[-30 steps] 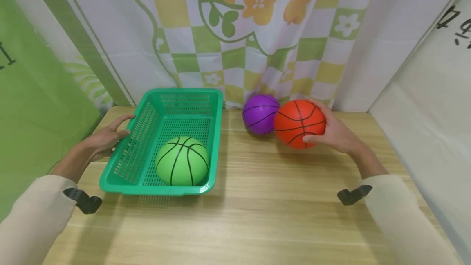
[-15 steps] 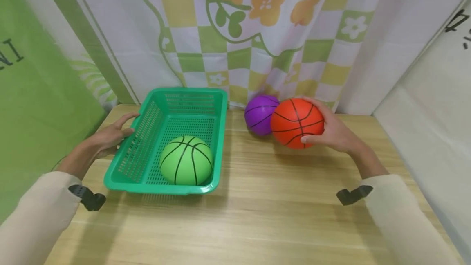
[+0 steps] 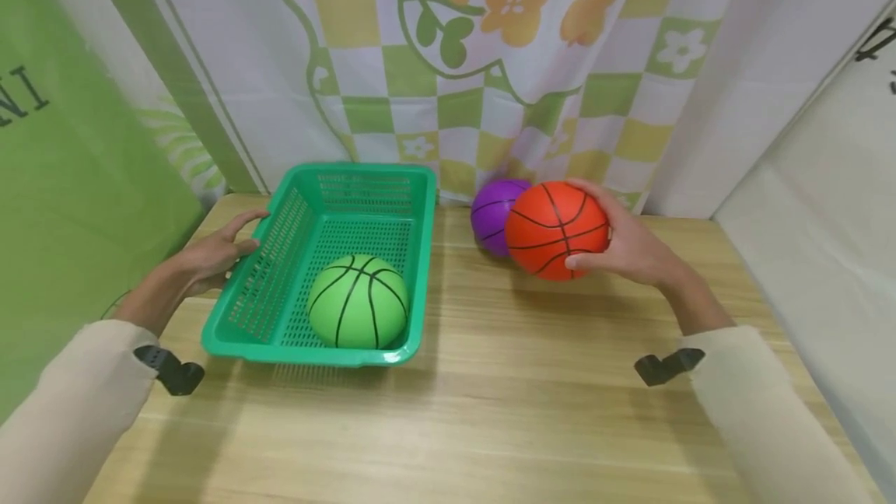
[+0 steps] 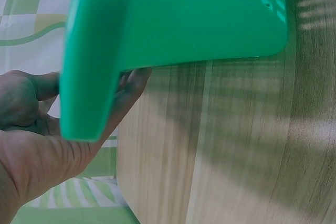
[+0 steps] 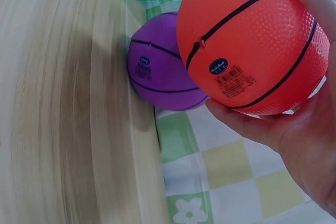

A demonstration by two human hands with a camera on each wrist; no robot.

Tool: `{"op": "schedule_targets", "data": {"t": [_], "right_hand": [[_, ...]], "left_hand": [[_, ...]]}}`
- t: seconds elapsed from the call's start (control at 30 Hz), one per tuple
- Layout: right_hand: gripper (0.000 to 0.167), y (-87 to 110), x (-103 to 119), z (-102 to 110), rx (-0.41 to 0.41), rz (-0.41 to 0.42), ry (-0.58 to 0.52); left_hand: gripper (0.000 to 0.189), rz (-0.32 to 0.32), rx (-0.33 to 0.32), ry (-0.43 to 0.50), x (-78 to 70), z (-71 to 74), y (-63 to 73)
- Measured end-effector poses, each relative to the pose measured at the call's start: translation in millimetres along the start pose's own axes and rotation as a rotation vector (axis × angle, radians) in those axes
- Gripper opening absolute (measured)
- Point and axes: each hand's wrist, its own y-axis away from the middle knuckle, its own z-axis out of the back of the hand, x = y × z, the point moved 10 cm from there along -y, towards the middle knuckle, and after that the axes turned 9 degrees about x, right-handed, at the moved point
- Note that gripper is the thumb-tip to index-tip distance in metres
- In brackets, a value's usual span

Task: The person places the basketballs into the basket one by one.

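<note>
In the head view my right hand [image 3: 633,251] grips a red basketball [image 3: 558,230] from its right side, thumb at the front and fingers over the back. The ball is raised off the tabletop and partly covers a purple basketball [image 3: 492,212], which sits against the curtain. At left, my left hand [image 3: 215,253] holds the left rim of a green plastic basket [image 3: 423,271]. The left wrist view has its fingers [image 4: 123,100] under the rim, against the outer wall. A light green basketball [image 3: 358,303] lies inside the basket, near its front right corner.
A wooden table [image 3: 532,411] bears the basket and the purple ball. Behind it hangs a checked, flowered curtain [image 3: 462,111]. A green cloth wall [image 3: 77,201] stands at left and a white one [image 3: 819,201] at right.
My right hand has lifted the red ball slightly and shifted it left, covering more of the purple ball. The left hand stays at the basket rim. The head view has turned slightly left.
</note>
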Motion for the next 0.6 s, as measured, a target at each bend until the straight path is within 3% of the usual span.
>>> {"op": "schedule_targets", "data": {"t": [0.23, 0.6], "right_hand": [[0.102, -10.6, 10, -6, 0.023, 0.052, -0.007], [0.103, -25.3, 19, -19, 0.041, 0.055, 0.002]], "left_hand": [[0.063, 0.001, -0.008, -0.013, 0.9, 1.7, -2.8], [0.062, 0.008, -0.018, -0.004, 2.4, 2.1, -1.1]]}}
